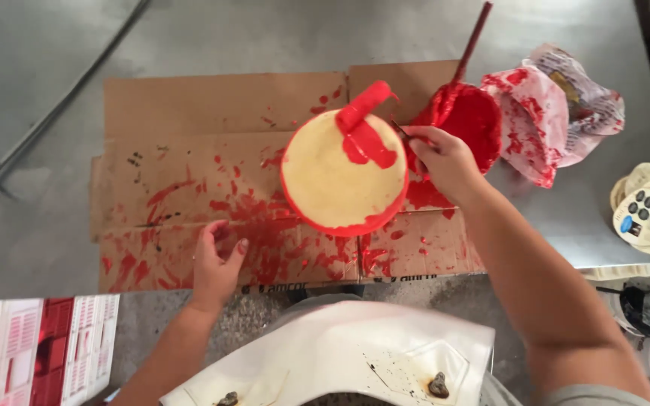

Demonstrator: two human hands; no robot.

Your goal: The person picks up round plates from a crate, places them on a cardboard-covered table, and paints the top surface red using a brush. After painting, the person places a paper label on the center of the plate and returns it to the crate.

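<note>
Right hand (445, 159) clamped on thin handle of a paint roller (366, 105), fingers together around it. Roller sleeve is soaked red and rests on top of a round cream disc (336, 180), near its upper right edge, with a fresh red streak under it. Disc rim is red all round; most of the top face is unpainted.

Left hand (216, 263) lies on the cardboard (212, 150) lower left of the disc, fingers apart and slightly curled, holding nothing, palm side on the paint-smeared sheet, clear of the disc.

Disc sits on cardboard sheets spread over a grey metal table (39, 68); cardboard heavily splattered red, mostly below and left of the disc.

Red paint container (472, 116) just beyond the right hand, a red-coated stick (473, 37) standing in it. Paint-stained crumpled plastic bag (558, 105) right beside the container. Stack of round pale discs with dark spots (648, 210) at far right table edge. Long metal rod (54, 105) lies across the table upper left.
</note>
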